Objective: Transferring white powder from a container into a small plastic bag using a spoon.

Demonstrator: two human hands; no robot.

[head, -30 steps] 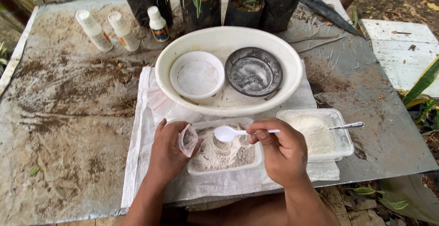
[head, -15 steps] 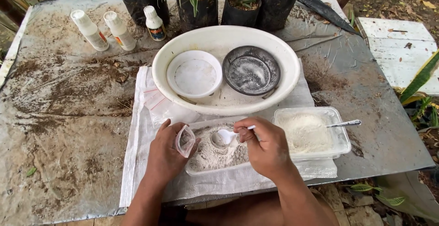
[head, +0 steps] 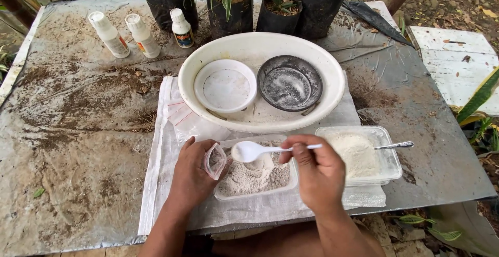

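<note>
My left hand (head: 191,175) holds a small clear plastic bag (head: 214,160) open at the left end of a clear rectangular container (head: 255,192) of grey-white powder. My right hand (head: 317,169) grips the handle of a white plastic spoon (head: 252,151). The spoon's bowl carries powder and hovers over the container, just to the right of the bag's mouth. Both hands work above a white woven cloth (head: 156,184).
A second clear container (head: 389,158) of white powder with a metal spoon (head: 395,145) stands to the right. Behind is a large white oval basin (head: 332,75) holding a white dish (head: 225,86) and a dark dish (head: 289,83). Three small bottles (head: 141,35) and black plant pots (head: 228,7) line the back.
My right hand dipped the white spoon into the grey powder, then lifted it loaded and moved it left toward the bag. The left hand kept the bag in place.
</note>
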